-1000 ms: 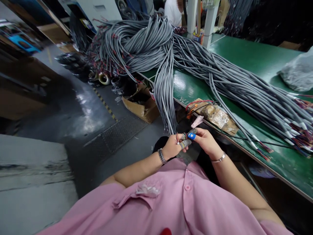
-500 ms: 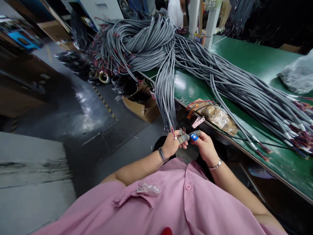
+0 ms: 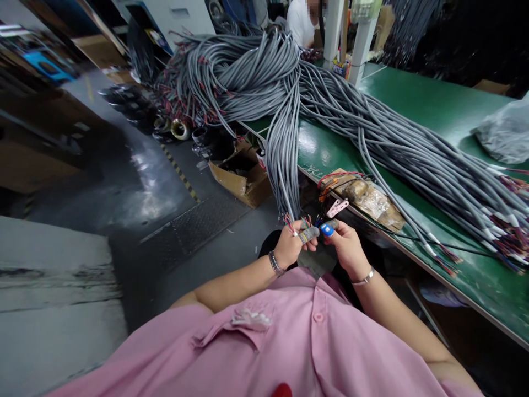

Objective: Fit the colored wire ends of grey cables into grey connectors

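Observation:
In the head view, my left hand is closed on a grey cable near its end, with the coloured wires fanning out above the fingers. Finger covers wrap some of its fingertips. Close beside it, my right hand pinches at the tips of those wires; a blue cover sits on its thumb. The fingertips hide exactly how the wires are held. A hanging bundle of grey cables drops over the table edge just beyond my left hand, its lower ends showing bare coloured wires.
More grey cables lie across the green table. A padded block wrapped in tape and a pink clip are at the table edge. A cardboard box stands on the floor. A person in white is at the back.
Dark and blue wires now show between my two hands, spread apart from the others. Both hands stay in nearly the same place; the view has shifted slightly.

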The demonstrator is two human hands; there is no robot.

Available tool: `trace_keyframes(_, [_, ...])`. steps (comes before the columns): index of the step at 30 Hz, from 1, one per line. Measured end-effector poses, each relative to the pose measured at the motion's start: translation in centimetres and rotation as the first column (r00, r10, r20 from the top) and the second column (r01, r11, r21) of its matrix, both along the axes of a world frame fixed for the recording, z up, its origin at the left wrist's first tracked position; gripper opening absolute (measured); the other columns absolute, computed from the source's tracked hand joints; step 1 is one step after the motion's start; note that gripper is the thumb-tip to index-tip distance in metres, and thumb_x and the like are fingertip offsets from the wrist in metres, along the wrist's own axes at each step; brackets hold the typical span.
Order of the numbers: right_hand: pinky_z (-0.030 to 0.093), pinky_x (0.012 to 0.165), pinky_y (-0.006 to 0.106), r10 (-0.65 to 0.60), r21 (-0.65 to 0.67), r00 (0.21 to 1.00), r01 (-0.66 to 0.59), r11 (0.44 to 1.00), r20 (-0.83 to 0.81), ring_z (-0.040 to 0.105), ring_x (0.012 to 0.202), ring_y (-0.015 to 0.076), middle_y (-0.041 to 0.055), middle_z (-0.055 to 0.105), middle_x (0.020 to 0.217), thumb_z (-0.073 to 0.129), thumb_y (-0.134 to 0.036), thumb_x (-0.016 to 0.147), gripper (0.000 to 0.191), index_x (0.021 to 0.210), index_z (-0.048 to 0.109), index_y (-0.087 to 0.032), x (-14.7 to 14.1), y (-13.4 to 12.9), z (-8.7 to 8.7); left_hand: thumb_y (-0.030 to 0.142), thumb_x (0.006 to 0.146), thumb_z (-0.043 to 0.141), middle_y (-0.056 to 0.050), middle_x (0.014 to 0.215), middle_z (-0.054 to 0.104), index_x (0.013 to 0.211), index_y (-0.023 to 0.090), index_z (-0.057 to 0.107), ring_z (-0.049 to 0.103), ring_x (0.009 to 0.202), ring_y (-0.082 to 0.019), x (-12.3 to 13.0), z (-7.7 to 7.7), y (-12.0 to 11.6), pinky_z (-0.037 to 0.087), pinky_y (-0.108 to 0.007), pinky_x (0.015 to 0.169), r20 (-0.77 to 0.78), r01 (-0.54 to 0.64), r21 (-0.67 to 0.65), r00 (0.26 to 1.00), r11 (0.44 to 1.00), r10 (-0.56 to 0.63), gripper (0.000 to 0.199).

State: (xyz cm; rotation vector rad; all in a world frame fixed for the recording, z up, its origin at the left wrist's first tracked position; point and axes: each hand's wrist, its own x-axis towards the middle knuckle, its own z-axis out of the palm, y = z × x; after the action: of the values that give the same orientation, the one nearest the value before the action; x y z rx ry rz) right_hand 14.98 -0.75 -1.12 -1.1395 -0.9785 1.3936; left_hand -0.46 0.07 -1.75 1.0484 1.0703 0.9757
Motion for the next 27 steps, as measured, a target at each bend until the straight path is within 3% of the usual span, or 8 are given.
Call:
trace_keyframes(7, [0.040, 0.057, 0.025, 0.019, -0.017, 0.998, -0.020, 1.000, -0.060, 0.046, 0.057, 0.0104, -0.0024, 0.058, 0.064, 0.078, -0.042, 0.071, 0.024, 0.071, 0.067, -0.021, 0.1, 0.0, -0.9, 0.045, 0.072, 0.072, 0.000, 0.057, 0.064, 0.069, 0.015, 0.058, 0.058, 0.043, -0.010, -0.1, 0.1, 0.2, 0.034, -0.020, 0.040, 0.074, -0.063, -0.017, 0.995, 0.998, 0.064, 0.033])
trace_keyframes(13, [0.045, 0.064, 0.027, 0.056, -0.113, 0.972, -0.084, 0.990, -0.230, 0.049, 0.059, 0.0104, -0.0022, 0.058, 0.067, 0.075, -0.047, 0.074, 0.028, 0.077, 0.066, -0.021, 0.6, 0.1, -0.6, 0.046, 0.072, 0.072, 0.000, 0.056, 0.063, 0.071, 0.015, 0.059, 0.059, 0.043, -0.010, -0.3, 0.1, 0.1, 0.034, -0.019, 0.040, 0.040, -0.015, -0.014, 0.999, 1.000, 0.015, 0.034])
trace_keyframes(17, [0.042, 0.061, 0.025, 0.124, -0.078, 0.974, -0.140, 0.987, -0.188, 0.050, 0.060, 0.0099, -0.0015, 0.060, 0.069, 0.075, -0.041, 0.075, 0.023, 0.078, 0.066, -0.020, 0.2, 0.3, 0.0, 0.045, 0.075, 0.071, 0.000, 0.057, 0.064, 0.072, 0.014, 0.060, 0.059, 0.044, -0.010, -0.2, -0.1, -0.1, 0.036, -0.019, 0.041, -0.004, 0.035, 0.035, 0.999, 0.999, -0.035, 0.033])
trace_keyframes(22, [0.040, 0.060, 0.024, 0.024, -0.061, 0.989, -0.033, 0.998, -0.147, 0.049, 0.061, 0.0100, -0.0023, 0.060, 0.068, 0.079, -0.035, 0.070, 0.020, 0.074, 0.066, -0.019, -0.4, 0.4, -0.5, 0.045, 0.076, 0.070, 0.000, 0.057, 0.064, 0.072, 0.014, 0.060, 0.059, 0.044, -0.010, -0.1, -0.2, -0.1, 0.036, -0.018, 0.041, -0.022, 0.032, 0.040, 0.999, 0.999, -0.031, 0.032])
trace_keyframes(27, [0.041, 0.059, 0.024, -0.078, -0.114, 0.972, 0.054, 0.992, -0.220, 0.044, 0.056, 0.0089, -0.0057, 0.052, 0.059, 0.078, -0.035, 0.071, 0.022, 0.070, 0.062, -0.020, -0.2, 0.5, -1.1, 0.047, 0.074, 0.071, 0.000, 0.056, 0.063, 0.073, 0.014, 0.060, 0.058, 0.043, -0.010, -0.2, -0.2, 0.1, 0.034, -0.018, 0.039, 0.000, -0.018, 0.014, 1.000, 1.000, 0.018, 0.035])
